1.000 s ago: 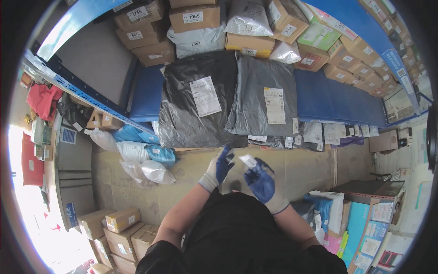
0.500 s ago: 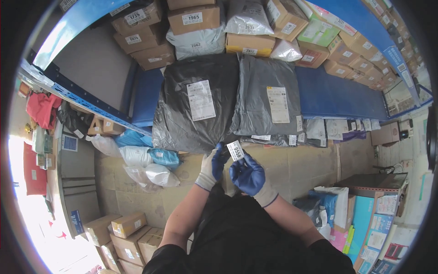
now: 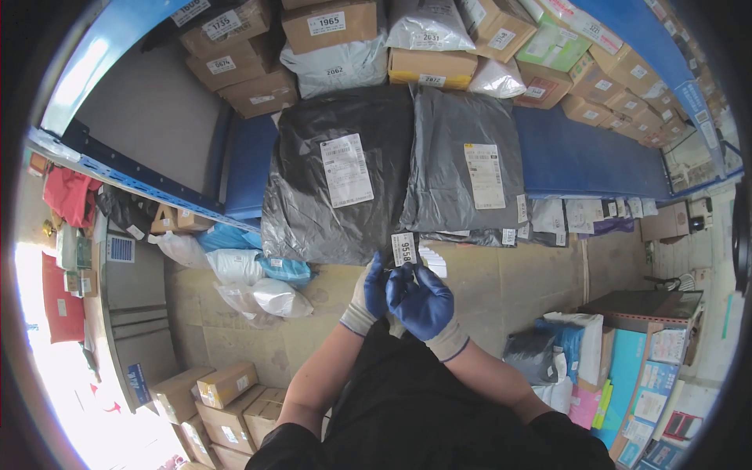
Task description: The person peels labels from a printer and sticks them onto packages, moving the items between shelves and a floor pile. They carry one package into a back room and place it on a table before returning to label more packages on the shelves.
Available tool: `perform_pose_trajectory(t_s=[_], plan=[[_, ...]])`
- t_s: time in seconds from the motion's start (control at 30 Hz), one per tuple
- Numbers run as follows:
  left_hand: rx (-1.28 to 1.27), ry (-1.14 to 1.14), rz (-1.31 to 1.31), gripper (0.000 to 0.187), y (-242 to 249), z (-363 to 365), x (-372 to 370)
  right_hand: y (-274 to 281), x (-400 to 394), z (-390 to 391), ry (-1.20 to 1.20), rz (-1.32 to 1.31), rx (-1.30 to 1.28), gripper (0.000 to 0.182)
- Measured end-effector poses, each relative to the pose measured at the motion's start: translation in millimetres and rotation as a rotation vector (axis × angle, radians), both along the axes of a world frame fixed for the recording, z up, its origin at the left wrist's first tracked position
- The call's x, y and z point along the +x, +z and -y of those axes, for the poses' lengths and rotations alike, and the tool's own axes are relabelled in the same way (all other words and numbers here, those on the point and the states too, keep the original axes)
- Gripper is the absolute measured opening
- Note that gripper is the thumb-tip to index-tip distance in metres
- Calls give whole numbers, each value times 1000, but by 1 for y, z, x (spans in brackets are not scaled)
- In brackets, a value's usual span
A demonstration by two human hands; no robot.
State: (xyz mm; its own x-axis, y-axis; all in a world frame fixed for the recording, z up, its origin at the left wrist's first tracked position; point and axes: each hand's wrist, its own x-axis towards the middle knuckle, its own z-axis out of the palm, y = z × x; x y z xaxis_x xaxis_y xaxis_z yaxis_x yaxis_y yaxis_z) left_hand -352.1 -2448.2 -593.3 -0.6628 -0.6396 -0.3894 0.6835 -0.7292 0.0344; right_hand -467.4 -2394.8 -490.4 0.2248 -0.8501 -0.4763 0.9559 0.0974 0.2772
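Observation:
A white printed label (image 3: 403,249) reading 9558 stands upright at the lower edge of a large black plastic parcel (image 3: 313,227). My right hand (image 3: 427,304), in a white glove with a blue coated palm, has its curled fingertips at the label's bottom edge. Behind those fingers a white strip with printed lines (image 3: 434,262) sticks out. Close beside it, my left hand (image 3: 370,295), gloved the same way, has its fingers pressed together near the label's lower left; what they pinch is hidden. To the right of the black parcel lies a grey plastic parcel (image 3: 462,125) with a shipping label.
Both parcels rest on a blue shelf (image 3: 587,157). Numbered cardboard boxes (image 3: 329,27) and bags stand behind them. White and blue bags (image 3: 235,266) lie on the floor left. Boxes (image 3: 227,384) are stacked lower left, more parcels (image 3: 540,356) lower right.
The label has turned more upright and moved against the black parcel's lower edge. The right hand has shifted slightly left, and a white printed strip now shows behind its fingers.

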Motion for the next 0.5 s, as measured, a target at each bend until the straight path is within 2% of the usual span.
perform_pose_trajectory(t_s=[0.07, 0.1, 0.2, 0.27, 0.3, 0.37, 0.4, 0.47, 0.5], plan=[[-239, -55, 387, 42, -39, 0, 2, -2, 2, 0, -4, 92, 16, 28], [-297, -76, 488, 42, -39, 0, 2, -4, 3, -1, -9, 120, 23, 28], [90, -31, 328, 35, 9, 6, -1, -13, 7, -3, -52, 174, -3, 29], [278, -25, 329, 32, 14, 10, -5, -16, 9, -2, -65, 182, -22, 28], [328, -33, 336, 32, -5, 9, -2, -18, 10, -3, -79, 188, -24, 28], [-338, -132, 700, 45, -85, 0, 12, -24, 11, -3, -84, 212, -21, 25], [-510, -160, 782, 49, -106, -3, 16, -25, 11, -3, -89, 218, -19, 24], [-871, -152, 1014, 58, -109, -2, 17, -24, 12, -3, -97, 181, -34, 27], [-965, -150, 1068, 61, -98, 0, 15, -23, 12, -3, -102, 170, -38, 28]])
